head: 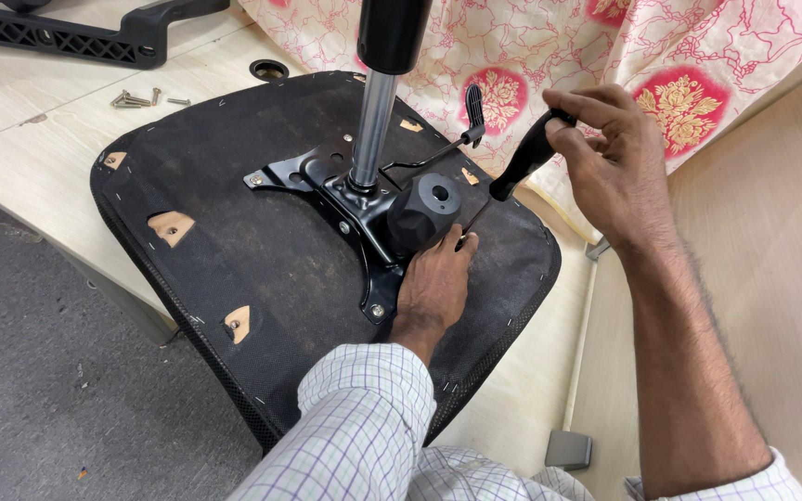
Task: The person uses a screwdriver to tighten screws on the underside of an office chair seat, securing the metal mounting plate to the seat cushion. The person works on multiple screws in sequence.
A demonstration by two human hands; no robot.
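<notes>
An upturned office-chair seat [234, 241] with black fabric underside lies on a pale wooden table. A black metal mechanism plate [327, 186] is bolted to it, with a chrome gas cylinder [371, 130] rising from it and a black round knob [424, 211] at its side. My left hand [433, 288] rests on the seat by the knob, fingertips at the tip of a screwdriver. My right hand [610, 158] grips the screwdriver's black handle [526, 153], whose shaft slants down toward the plate.
Several loose screws [136, 98] lie on the table at the back left, near a black plastic chair part [95, 35] and a cable hole [269, 70]. A pink flowered cloth [605, 46] covers the back right. Grey floor lies left.
</notes>
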